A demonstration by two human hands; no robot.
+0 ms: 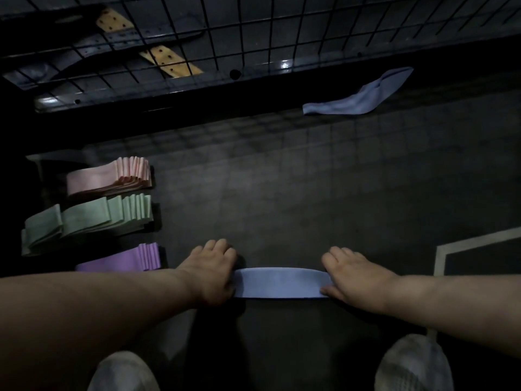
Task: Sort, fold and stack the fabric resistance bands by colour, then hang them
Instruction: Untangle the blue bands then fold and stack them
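Dark tiled floor point(324, 193), dim light, you standing over it. Your left hand point(211, 273) and right hand point(355, 277) lie knuckles-up on the two ends of a blue fabric band point(282, 283), which is stretched flat and straight between them on the floor. Fingers of both hands are bent over the band's far edge, and the right thumb lies along the near edge. Cannot tell whether the hands pinch the band or only press it down.

Left of your left hand, three folded stacks sit side by side on the floor: purple stack point(127, 258) nearest, green stack point(93, 218) beyond it, pink stack point(112, 176) farthest. A loose, crumpled blue band point(358, 94) lies well apart, far right, by the foot of a black wire grid point(253, 38). Tan perforated straps point(169, 60) show behind the grid. Your pale shoes point(414, 365) are at the bottom edge.
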